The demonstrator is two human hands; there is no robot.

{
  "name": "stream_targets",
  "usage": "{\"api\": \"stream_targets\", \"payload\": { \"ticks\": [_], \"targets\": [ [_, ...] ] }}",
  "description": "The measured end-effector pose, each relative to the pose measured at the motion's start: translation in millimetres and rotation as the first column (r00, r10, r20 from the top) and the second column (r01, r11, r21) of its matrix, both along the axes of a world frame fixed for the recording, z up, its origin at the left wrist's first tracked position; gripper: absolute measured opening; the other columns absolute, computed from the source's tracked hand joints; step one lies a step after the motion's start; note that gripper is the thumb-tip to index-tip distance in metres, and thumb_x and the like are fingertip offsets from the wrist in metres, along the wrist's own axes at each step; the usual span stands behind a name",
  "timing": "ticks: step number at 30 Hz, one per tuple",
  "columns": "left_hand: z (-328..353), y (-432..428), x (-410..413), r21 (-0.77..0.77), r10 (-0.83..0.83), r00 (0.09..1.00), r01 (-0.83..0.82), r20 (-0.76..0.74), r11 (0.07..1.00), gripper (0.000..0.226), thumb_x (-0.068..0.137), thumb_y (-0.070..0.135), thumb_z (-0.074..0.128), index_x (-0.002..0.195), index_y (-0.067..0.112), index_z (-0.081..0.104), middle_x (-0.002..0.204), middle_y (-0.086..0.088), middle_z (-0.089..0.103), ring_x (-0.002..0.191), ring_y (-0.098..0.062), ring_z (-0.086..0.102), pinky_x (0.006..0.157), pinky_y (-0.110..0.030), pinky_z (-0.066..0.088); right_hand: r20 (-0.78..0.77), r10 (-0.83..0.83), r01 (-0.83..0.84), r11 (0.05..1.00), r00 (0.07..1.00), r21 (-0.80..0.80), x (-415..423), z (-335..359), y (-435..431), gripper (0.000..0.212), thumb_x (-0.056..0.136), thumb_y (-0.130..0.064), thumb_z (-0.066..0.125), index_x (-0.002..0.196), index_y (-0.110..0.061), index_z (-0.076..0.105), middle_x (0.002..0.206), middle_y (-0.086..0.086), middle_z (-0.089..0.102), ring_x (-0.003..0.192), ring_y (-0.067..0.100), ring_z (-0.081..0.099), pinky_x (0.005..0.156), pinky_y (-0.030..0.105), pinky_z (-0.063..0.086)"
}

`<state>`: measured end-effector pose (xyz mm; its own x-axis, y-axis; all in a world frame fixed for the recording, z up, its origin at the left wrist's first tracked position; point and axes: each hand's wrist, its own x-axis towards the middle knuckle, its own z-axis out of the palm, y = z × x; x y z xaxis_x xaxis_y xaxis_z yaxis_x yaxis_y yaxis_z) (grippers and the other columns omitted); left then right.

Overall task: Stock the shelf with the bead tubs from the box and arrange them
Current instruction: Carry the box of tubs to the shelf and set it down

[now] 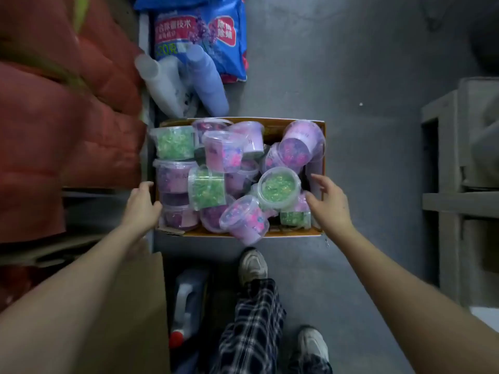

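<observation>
An open cardboard box (321, 125) sits on the grey floor, heaped with several clear bead tubs, some holding green beads (278, 186) and others pink and purple beads (244, 218). My left hand (143, 202) lies at the box's left wall, fingers curled at its edge. My right hand (328, 202) hovers with fingers spread over the box's right side, beside the green tub, holding nothing.
A blue printed bag (205, 33) and pale bottles (208, 79) lie beyond the box. Red padded goods (62, 125) fill the left shelving. A brown carton (129, 306) and a jug (186, 306) stand near my feet. Grey shelving (445, 201) stands on the right.
</observation>
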<state>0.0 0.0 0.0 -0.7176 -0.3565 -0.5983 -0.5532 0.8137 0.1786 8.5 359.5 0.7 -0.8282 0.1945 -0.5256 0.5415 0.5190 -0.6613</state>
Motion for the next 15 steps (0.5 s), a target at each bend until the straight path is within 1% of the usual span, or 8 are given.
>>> {"api": "stream_targets", "payload": {
  "ticks": [3,5,7,8,9,11,13,15],
  "targets": [
    [-39.1,-14.8,-8.3,-0.05,0.025,0.999,-0.027,-0.035,0.998,0.059,0.088,0.001,0.05,0.143,0.001,0.029,0.135,-0.03,0.043,0.123,-0.045,0.042,0.102,-0.045,0.034,-0.041,0.078,-0.071,0.987,0.996,0.147,-9.2,-40.6,6.2,0.055,0.084,-0.002,0.054,0.138,-0.012,0.046,0.141,0.006,0.05,0.129,0.021,0.045,0.098,0.025,0.035],
    [-65.1,-24.1,-14.7,-0.054,0.014,0.999,-0.016,-0.039,0.998,0.062,0.087,-0.001,0.051,0.144,0.0,0.026,0.134,-0.033,0.044,0.122,-0.048,0.042,0.102,-0.046,0.034,-0.048,0.147,-0.132,0.962,0.988,0.237,-14.2,-69.3,12.5,0.063,0.081,0.001,0.053,0.141,-0.014,0.042,0.15,0.009,0.037,0.136,0.024,0.037,0.108,0.035,0.032],
    [-87.1,-33.4,-21.9,-0.062,-0.018,0.998,0.014,-0.062,0.998,0.063,0.086,-0.002,0.05,0.144,0.006,0.027,0.134,-0.032,0.046,0.12,-0.049,0.044,0.1,-0.046,0.036,-0.038,0.178,-0.159,0.941,0.983,0.299,-17.8,-94.6,16.6,0.071,0.079,0.004,0.051,0.145,-0.018,0.035,0.156,0.008,0.025,0.14,0.028,0.031,0.111,0.047,0.031],
    [-93.8,-35.0,-24.8,-0.062,-0.012,0.997,0.007,-0.077,0.998,0.062,0.086,-0.002,0.05,0.144,0.009,0.029,0.133,-0.03,0.048,0.119,-0.05,0.045,0.099,-0.046,0.037,-0.034,0.172,-0.155,0.946,0.984,0.286,-19.2,-102.8,16.7,0.076,0.079,0.007,0.049,0.148,-0.02,0.029,0.158,0.008,0.019,0.142,0.027,0.026,0.112,0.05,0.029],
    [-102.2,-37.3,-27.0,-0.056,0.008,0.995,-0.013,-0.101,0.998,0.059,0.087,-0.001,0.05,0.142,0.012,0.031,0.131,-0.03,0.05,0.117,-0.05,0.046,0.097,-0.047,0.038,-0.037,0.143,-0.13,0.96,0.989,0.247,-20.1,-112.1,17.6,0.081,0.08,0.009,0.048,0.15,-0.02,0.021,0.158,0.007,0.016,0.144,0.026,0.021,0.113,0.051,0.027],
    [-115.5,-41.7,-27.8,-0.028,0.086,0.983,-0.092,-0.162,0.995,0.056,0.087,0.001,0.054,0.138,0.013,0.034,0.128,-0.027,0.053,0.116,-0.048,0.049,0.096,-0.046,0.039,-0.012,0.047,-0.045,0.985,0.999,0.165,-21.2,-126.4,20.0,0.084,0.082,0.01,0.045,0.152,-0.019,0.008,0.158,0.005,0.018,0.142,0.023,0.025,0.113,0.044,0.029],
    [-125.7,-50.2,-29.1,0.004,0.167,0.966,-0.17,-0.196,0.986,0.056,0.085,0.002,0.058,0.136,0.01,0.037,0.126,-0.025,0.055,0.115,-0.043,0.052,0.098,-0.044,0.039,0.013,0.002,-0.004,0.989,1.0,0.149,-21.6,-137.1,22.7,0.08,0.087,0.0,0.046,0.152,-0.022,0.006,0.157,0.004,0.023,0.139,0.026,0.032,0.111,0.043,0.032],
    [-132.0,-57.2,-32.9,0.017,0.141,0.98,-0.14,-0.144,0.99,0.051,0.085,0.002,0.06,0.133,0.005,0.044,0.128,-0.025,0.055,0.117,-0.04,0.053,0.1,-0.044,0.039,0.011,-0.012,0.01,0.989,1.0,0.15,-23.6,-142.8,24.0,0.075,0.089,-0.024,0.051,0.151,-0.031,0.008,0.154,0.005,0.031,0.135,0.032,0.038,0.108,0.048,0.035]
  ]
}}
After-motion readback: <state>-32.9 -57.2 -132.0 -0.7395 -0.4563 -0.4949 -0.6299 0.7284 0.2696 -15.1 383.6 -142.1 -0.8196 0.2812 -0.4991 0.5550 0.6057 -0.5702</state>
